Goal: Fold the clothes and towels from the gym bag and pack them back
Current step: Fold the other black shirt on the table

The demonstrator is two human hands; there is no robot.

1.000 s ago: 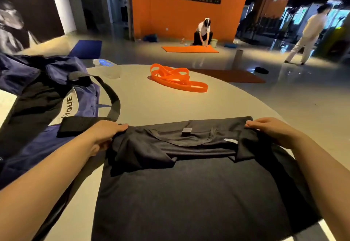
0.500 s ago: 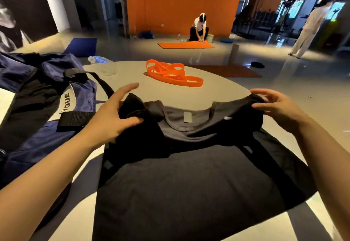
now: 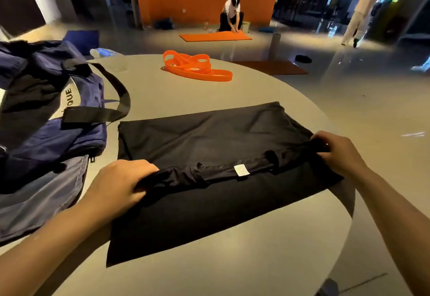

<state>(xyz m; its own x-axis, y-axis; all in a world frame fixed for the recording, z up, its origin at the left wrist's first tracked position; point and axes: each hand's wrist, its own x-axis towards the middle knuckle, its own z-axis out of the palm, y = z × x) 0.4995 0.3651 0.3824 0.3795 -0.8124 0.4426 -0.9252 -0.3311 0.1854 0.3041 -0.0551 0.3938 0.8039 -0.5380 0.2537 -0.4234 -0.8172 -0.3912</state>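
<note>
Shirt [image 3: 209, 142] label [image 3: 241, 170] unreadable; gym bag [image 3: 58, 132] reads "QUE"

The collar end of the black shirt [image 3: 209, 146], held at the far edge of the counter [image 3: 232, 260] a second ago, now lies folded toward the person across the shirt's middle. The left hand [image 3: 121, 184] and right hand [image 3: 337, 151], earlier far out, now grip that folded edge closer in.
</note>
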